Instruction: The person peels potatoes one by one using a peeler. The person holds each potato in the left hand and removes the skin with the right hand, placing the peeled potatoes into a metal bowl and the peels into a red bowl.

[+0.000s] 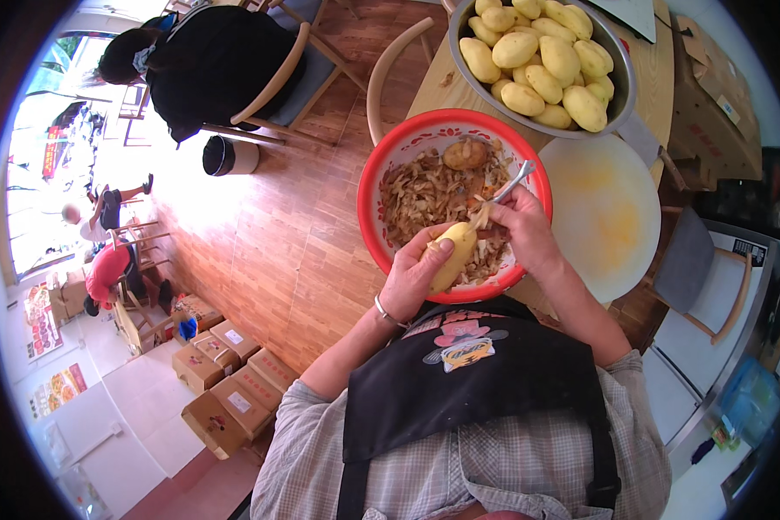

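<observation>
My left hand [417, 270] holds a mostly peeled yellow potato [456, 257] above a red-rimmed basin [372, 195]. In my right hand [525, 224] is a metal-handled peeler [515, 181], its handle pointing up and away; strips of peel hang between its working end and the potato's tip. My fingers partly hide the blade. Brown potato peelings [422, 188] fill much of the basin, and an unpeeled potato [465, 155] lies on them at the far side. Beyond the basin, a large steel bowl [626, 104] is heaped with peeled potatoes [545, 62].
A round white board or lid [598, 214] lies right of the basin on the wooden table [429, 91]. Chairs [390, 71] stand beyond and to the right. Cardboard boxes [234, 396] are stacked at lower left. A person in black [224, 62] sits at upper left, near a bin [231, 156].
</observation>
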Available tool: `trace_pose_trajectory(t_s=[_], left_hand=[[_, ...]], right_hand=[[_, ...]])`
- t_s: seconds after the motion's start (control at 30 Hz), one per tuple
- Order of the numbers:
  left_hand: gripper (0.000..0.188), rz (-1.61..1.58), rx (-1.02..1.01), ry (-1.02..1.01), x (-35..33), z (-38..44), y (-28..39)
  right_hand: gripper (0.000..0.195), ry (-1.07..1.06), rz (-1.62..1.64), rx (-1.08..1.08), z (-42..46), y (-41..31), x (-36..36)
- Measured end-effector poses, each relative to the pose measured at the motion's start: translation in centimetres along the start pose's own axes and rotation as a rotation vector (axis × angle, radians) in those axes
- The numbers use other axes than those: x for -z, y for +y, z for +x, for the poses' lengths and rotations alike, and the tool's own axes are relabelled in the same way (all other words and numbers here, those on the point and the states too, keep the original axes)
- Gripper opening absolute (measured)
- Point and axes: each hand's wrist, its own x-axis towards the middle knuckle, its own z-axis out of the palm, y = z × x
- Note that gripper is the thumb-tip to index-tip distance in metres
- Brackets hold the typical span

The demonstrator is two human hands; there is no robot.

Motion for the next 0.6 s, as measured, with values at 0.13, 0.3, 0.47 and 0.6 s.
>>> trace_pose_trajectory(t_s=[0.13, 0.3, 0.47, 0.6], left_hand=[[0.044, 0.050, -0.049, 0.032, -0.3, 0.4, 0.3], [0.044, 0.145, -0.129, 0.060, 0.3, 1.1, -1.5], [0.044, -0.317, 0.078, -0.019, 0.2, 0.6, 0.6], [0.043, -0.512, 0.201, 0.049, 1.6, 1.7, -0.1]], right_hand=[[0.019, -0.056, 0.090, -0.108, -0.4, -1.0, 0.7], [0.016, -0.116, -0.265, 0.073, -1.2, -0.1, -1.1], [0.020, -0.004, 0.089, -0.060, -0.3, -0.8, 0.3], [0.015, -0.109, -0.001, -0.001, -1.0, -0.1, -0.2]])
